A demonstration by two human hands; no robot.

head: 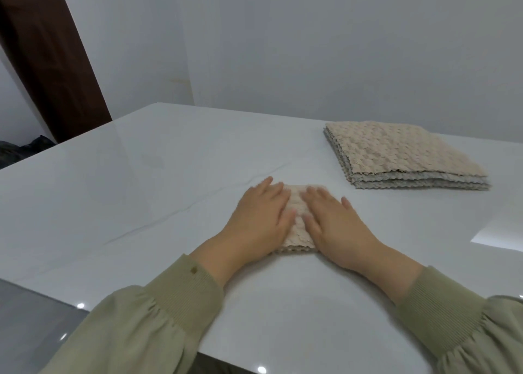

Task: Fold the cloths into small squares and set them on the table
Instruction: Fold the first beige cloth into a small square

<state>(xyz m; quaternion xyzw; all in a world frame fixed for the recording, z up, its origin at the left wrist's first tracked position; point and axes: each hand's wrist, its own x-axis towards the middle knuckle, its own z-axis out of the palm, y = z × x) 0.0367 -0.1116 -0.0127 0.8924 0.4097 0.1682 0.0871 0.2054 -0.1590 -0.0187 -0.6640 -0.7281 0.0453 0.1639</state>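
Head view: the left hand (261, 213) and right hand (336, 220) are lying flat, fingers extended, palms down on a folded beige cloth (298, 218) near the front middle of the white tabletop (141, 189). Neither hand is gripping anything; both are pressing. The stack of unfolded cloths (402, 154) is sitting well apart, at far right. Judged step: flattening the square. Press evenly from the centre outward, keeping the edges aligned so the layers are not sliding.
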